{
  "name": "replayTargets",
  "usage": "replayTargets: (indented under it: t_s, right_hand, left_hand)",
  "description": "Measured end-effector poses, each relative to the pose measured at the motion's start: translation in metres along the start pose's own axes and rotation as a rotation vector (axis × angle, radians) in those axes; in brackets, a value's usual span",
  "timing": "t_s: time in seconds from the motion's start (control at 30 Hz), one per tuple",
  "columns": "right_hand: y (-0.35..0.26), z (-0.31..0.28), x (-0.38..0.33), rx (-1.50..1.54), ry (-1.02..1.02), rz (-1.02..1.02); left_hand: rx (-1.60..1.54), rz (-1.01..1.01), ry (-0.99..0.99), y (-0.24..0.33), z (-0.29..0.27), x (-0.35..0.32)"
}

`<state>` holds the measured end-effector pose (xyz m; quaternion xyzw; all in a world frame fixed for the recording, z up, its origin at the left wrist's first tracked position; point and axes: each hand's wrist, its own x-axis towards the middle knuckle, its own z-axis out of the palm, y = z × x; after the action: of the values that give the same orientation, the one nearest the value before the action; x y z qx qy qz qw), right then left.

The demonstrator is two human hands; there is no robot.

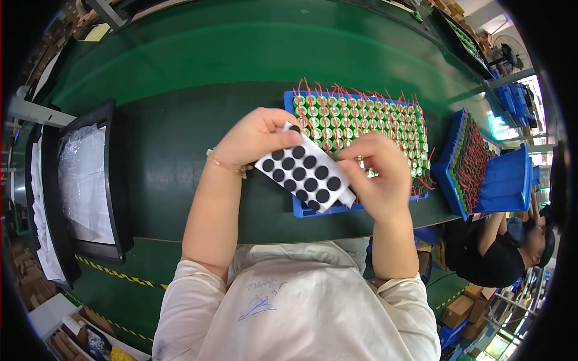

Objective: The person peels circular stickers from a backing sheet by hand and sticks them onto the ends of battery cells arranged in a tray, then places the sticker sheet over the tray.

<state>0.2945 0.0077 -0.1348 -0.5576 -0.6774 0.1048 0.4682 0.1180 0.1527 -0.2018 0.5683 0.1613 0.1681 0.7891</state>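
Note:
My left hand grips the upper left corner of a white sheet dotted with rows of round black stickers. The sheet hangs tilted over the near left part of a blue tray. At the sheet's right end is my right hand, its thumb and fingers pinched together; whatever is between the fingertips is too small to make out. Under and beyond the hands, the tray holds rows of green cylindrical battery cells with thin red wires. The sheet and my right hand hide part of the cells.
On the left stands a black tray lined with white sheets and clear plastic. A tilted blue bin of red-wired cells is at the right, against another blue bin. A person in black sits beyond them.

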Motion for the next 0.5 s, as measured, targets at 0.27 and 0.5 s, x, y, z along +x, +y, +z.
replayTargets:
  t_s: [0.27,0.5]
  right_hand:
    - [0.005,-0.011,-0.026,0.097,-0.26,0.438]
    - [0.002,-0.01,-0.024,0.104,-0.309,0.493]
  left_hand:
    - [-0.545,0.712,-0.446,0.001,-0.062,-0.014]
    - [-0.355,0.372,-0.237,-0.005,-0.041,-0.015]
